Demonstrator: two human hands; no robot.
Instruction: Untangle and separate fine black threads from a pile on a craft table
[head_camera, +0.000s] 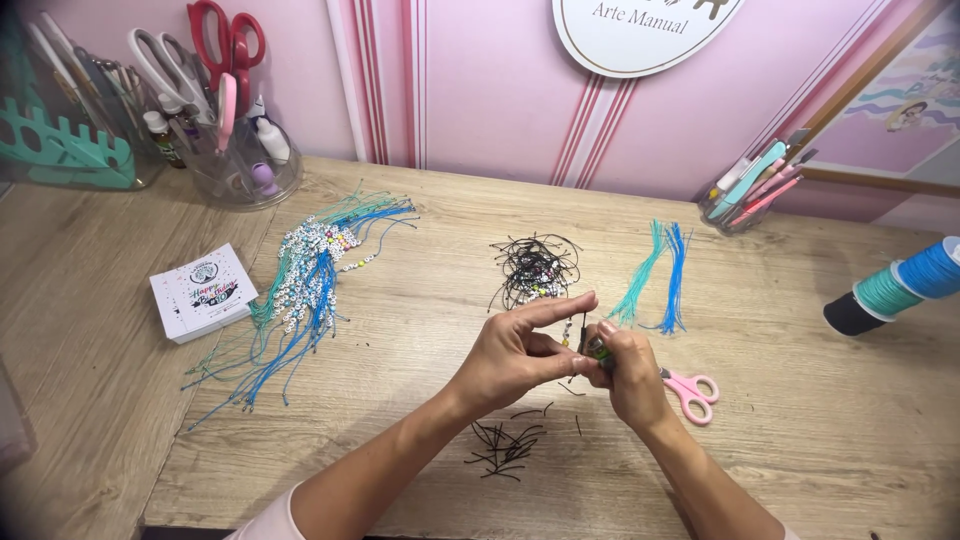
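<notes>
The left hand (515, 355) pinches a thin black cord (583, 330) between thumb and fingers, with the first finger held out straight. The right hand (628, 372) is closed in a tight grip on a small greenish thing (598, 350); I cannot tell what it is. The cord stands up between both hands, just in front of the black cord pile (535, 268) on the wooden surface (800, 420). Pink scissors (692, 390) lie just right of the right hand. Short black cut bits (505, 445) lie near the wrists.
</notes>
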